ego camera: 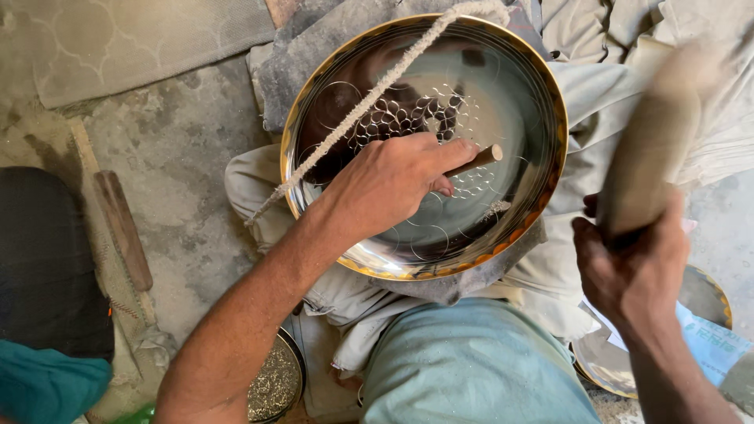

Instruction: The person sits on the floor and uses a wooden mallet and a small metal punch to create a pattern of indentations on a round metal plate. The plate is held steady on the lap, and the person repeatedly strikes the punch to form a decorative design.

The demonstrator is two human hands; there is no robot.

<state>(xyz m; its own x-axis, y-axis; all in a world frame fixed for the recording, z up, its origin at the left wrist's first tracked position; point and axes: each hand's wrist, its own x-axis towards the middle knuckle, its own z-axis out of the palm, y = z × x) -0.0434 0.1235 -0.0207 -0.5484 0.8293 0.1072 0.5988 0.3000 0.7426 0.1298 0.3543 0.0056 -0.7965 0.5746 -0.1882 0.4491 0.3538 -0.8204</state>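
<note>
Left hand [389,182] on punch [481,159], mallet [652,149] in right hand [632,271]

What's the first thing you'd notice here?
The big shiny round metal plate with a gold rim fills the middle, a rope lying across it. The left hand presses a small rod onto it. At the right, the right hand lifts a blurred wooden mallet.

Both forearms are bare, with no sleeves, rings or watch visible. The person wears a pale blue-green shirt [471,365] at bottom centre. Light grey-beige trousers [565,275] cover the legs.
</note>
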